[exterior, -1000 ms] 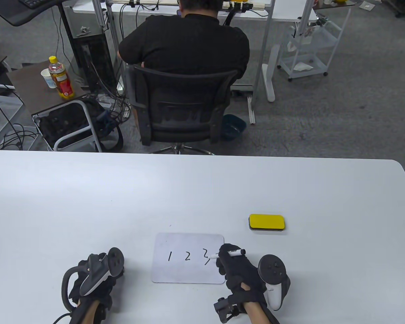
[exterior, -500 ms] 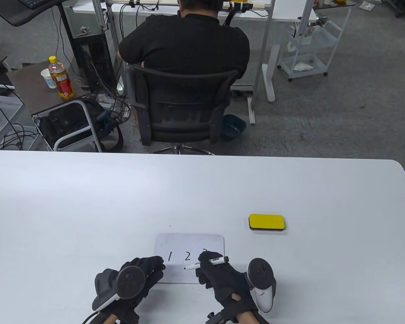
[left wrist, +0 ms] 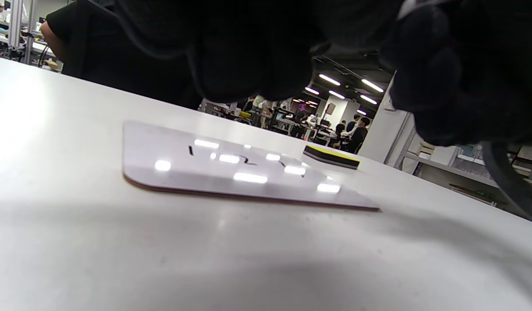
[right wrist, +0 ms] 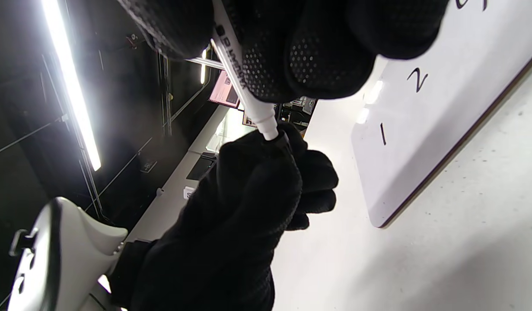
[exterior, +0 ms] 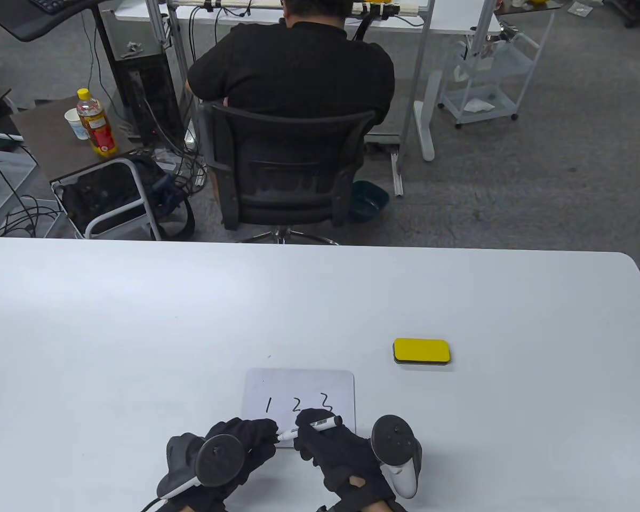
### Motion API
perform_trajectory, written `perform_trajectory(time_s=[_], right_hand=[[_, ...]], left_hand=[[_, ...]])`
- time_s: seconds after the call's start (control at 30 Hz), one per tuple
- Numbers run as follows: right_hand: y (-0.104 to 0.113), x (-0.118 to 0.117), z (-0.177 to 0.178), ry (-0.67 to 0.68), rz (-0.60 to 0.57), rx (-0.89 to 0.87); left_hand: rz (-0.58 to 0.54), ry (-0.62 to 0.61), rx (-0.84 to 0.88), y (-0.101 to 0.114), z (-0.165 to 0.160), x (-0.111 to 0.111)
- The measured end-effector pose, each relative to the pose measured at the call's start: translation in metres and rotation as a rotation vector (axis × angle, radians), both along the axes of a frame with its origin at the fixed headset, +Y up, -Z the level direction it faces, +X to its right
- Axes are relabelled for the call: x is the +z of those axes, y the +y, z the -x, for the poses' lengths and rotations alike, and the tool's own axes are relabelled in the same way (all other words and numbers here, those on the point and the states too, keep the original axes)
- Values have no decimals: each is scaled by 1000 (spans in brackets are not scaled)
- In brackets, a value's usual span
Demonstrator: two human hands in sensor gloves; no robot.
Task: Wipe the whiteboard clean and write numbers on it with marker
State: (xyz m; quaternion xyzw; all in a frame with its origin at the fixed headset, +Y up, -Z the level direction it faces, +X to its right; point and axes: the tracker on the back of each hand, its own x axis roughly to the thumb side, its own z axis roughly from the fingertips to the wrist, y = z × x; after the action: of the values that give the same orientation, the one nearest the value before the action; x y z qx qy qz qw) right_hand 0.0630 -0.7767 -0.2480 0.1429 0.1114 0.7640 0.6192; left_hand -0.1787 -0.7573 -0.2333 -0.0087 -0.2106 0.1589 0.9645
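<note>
Both hands are at the desk's near edge, meeting over the board's near side. The right hand (exterior: 341, 453) has its fingers (right wrist: 317, 56) curled round the marker (exterior: 312, 426), barrel lying nearly flat, tip end pointing left. The left hand (exterior: 234, 448) comes in from the left, and its fingers (right wrist: 266, 172) are closed round the marker's tip end — in the right wrist view the white nose runs straight into that black glove. Whether a cap sits in there, I cannot tell. Trackers ride on the backs of both hands.

Just beyond, the board (exterior: 298, 392) lies flat on the desk (exterior: 138, 320), near the middle of the near edge, its near strip hidden under the hands. On it, in black: 1, 2, 3, left to right.

Farther out and to the right, well apart from the board, the eraser (exterior: 422, 352) sits yellow side up.

Past the desk's far edge, a person (exterior: 290, 64) in black sits in a chair (exterior: 285, 165), back to us. A bottle (exterior: 97, 124) stands on a side table at far left.
</note>
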Motion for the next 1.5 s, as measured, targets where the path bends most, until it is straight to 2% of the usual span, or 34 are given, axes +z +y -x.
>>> perform_trajectory(time_s=[0.23, 0.47, 0.6, 0.67, 0.77, 0.83, 0.87, 0.97, 1.07, 1.1, 1.17, 1.27, 1.37, 1.5], right_hand=[[-3, 2, 5, 23, 1, 22], [-1, 1, 6, 71, -17, -31], [7, 0, 5, 144, -75, -23], [10, -1, 5, 198, -123, -1], [15, 0, 3, 254, -140, 12], [18, 0, 1, 213, -160, 57], [19, -1, -1, 183, -178, 69], [20, -4, -7, 207, -117, 82], [23, -11, -22, 176, -38, 82], [25, -13, -27, 157, -20, 118], [30, -17, -40, 89, -73, 259], [35, -22, -57, -70, -143, 572], [34, -24, -65, -218, -266, 963], [20, -30, -64, -209, -236, 1271]], left_hand=[[-33, -13, 7, 2, -3, 4], [-21, -57, 105, 6, -3, 7], [37, -100, 189, 9, -3, 7], [28, -113, 210, 10, -3, 9], [132, -161, 297, 8, -4, 6], [153, -153, 306, 7, -6, 6], [126, -141, 283, 8, -8, 7], [157, -116, 241, 3, -11, 6], [168, -49, 217, -5, -8, 4], [154, -36, 200, -6, -6, 3], [133, -9, 156, -6, -4, 2], [115, 12, 125, -7, 0, 0], [106, 33, 102, -7, 3, -2], [58, 57, 9, -6, 5, -2]])
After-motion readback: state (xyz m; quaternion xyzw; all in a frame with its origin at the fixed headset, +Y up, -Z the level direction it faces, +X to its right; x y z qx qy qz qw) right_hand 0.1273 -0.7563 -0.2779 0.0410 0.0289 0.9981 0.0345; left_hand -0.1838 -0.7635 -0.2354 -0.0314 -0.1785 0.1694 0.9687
